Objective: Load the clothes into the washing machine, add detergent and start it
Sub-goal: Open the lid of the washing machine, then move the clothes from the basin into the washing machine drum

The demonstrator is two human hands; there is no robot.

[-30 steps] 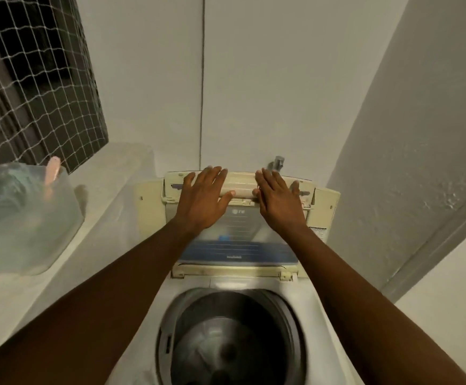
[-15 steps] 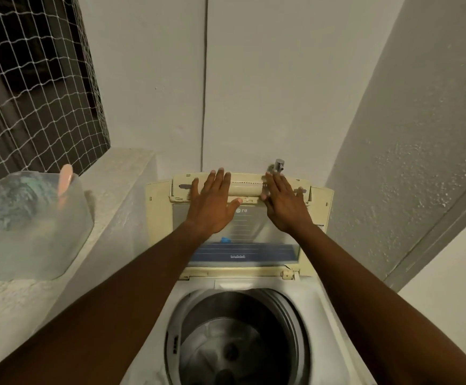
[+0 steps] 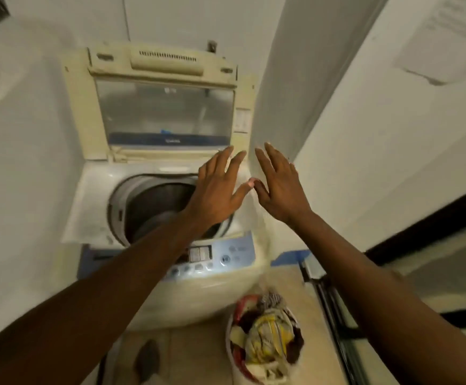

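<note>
Left hand (image 3: pixel 217 187) and right hand (image 3: pixel 279 184) spread, empty, thumbs nearly touching, washing machine (image 3: pixel 154 190) drum beneath left hand, lid (image 3: pixel 165 104) upright beyond, basket of clothes (image 3: pixel 265 337) below right hand.

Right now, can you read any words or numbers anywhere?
None can be read.
Lid: small logo and blue-strip print, blurred.
Control panel: button labels, too small.
Sticker beside the lid: blurred.
Paper on the wall: print too faint.
</note>
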